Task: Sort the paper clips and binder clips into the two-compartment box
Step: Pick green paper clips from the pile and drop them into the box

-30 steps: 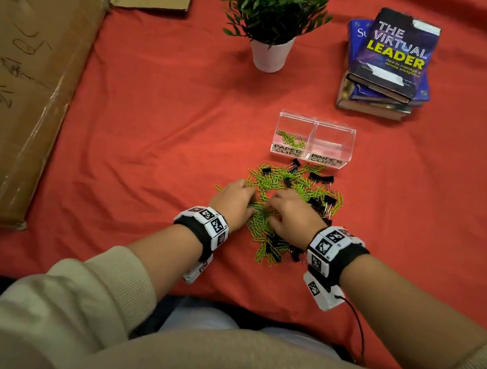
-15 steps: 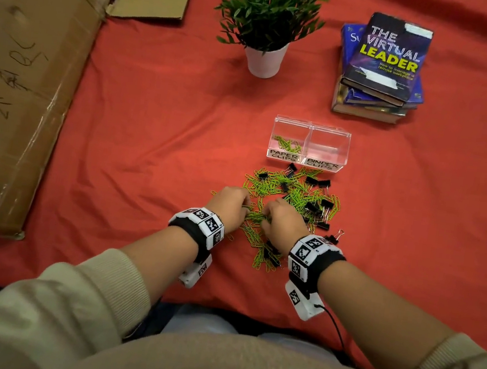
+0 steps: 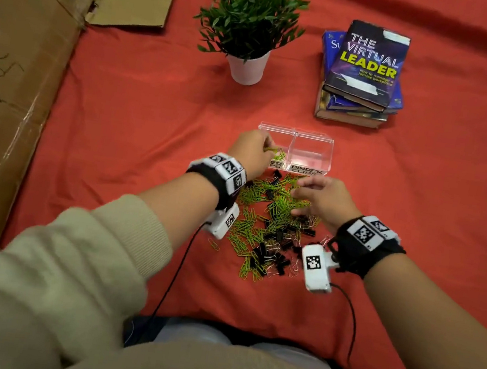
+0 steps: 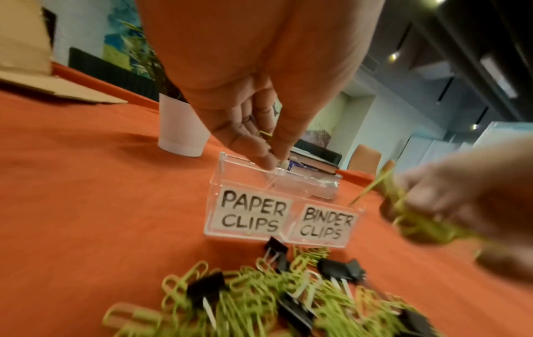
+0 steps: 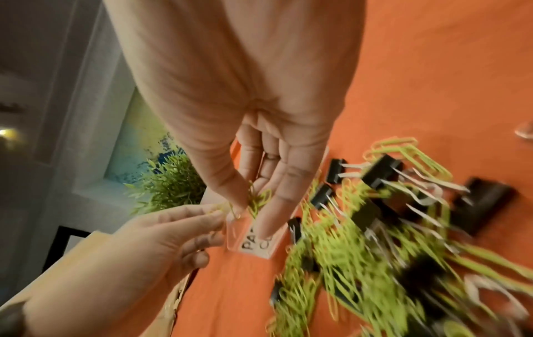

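Left hand (image 3: 248,153) pinches green paper clips (image 3: 272,150) over the box (image 3: 313,137) — its paper-clip half holds some, binder half looks bare; right hand (image 3: 324,200) grips clips above the pile (image 3: 267,228) beneath it.

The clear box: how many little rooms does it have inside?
2. The left compartment, labelled PAPER CLIPS, holds green paper clips, with the left hand over it. The right compartment, labelled BINDER CLIPS, looks empty.

- By your left hand (image 3: 248,153), the two-compartment box (image 3: 314,138) is clear glossy plastic.
- Under your right hand (image 3: 324,200), the tablecloth (image 3: 138,125) looks matt cloth.
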{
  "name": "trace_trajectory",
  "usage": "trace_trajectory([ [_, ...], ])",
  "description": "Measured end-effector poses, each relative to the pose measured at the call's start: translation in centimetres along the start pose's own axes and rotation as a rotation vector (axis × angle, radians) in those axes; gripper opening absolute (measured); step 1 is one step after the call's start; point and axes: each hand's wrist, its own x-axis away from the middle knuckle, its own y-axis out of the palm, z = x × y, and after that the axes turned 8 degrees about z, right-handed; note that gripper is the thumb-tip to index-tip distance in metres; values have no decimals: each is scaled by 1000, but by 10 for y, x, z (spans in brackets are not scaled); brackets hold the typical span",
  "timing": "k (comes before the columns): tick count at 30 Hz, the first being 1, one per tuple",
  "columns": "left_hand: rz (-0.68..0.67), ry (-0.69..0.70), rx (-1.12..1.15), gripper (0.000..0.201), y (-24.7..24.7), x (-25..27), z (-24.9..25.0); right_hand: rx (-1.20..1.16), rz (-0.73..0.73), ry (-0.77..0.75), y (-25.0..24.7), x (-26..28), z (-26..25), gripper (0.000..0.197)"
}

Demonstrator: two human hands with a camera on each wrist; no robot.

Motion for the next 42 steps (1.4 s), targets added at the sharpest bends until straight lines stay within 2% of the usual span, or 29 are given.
trace_trajectory([
  [6,-97,37,-265,17,14,-26,1,232,65,-185,-4,-28,-37,13],
  [8,-89,46,-260,21,15,-21,-3,355,102,-274,5,-40,-47,15],
  [11,11,52,-145,25,7,-3,-14,484,170,-349,22,-56,-55,18],
  [14,55,4,-128,20,-6,25,-39,658,203,-414,40,-62,-58,6],
  [17,-23,-127,-190,18,-13,56,-76,844,197,-463,49,-61,-58,26],
  [19,-42,-196,-204,22,-12,74,-96,938,195,-556,56,-51,-51,31],
  [21,-54,-229,-210,30,-8,88,-108,986,91,-645,66,-38,-33,30],
  [24,-72,-236,-193,49,1,100,-111,1140,-168,-694,83,-26,5,38],
  [26,-104,-208,-192,59,7,104,-108,1257,-235,-719,90,-23,26,43],
  [28,-149,-165,-239,64,10,106,-105,1334,-228,-747,91,-22,39,43],
  [31,-185,-101,-328,60,14,109,-100,1333,-184,-725,87,-24,47,34],
  [37,-214,-21,-356,46,17,107,-94,1192,-187,-672,72,-23,46,24],
  [42,-222,35,-401,22,20,103,-87,950,-159,-477,57,-12,20,19],
])
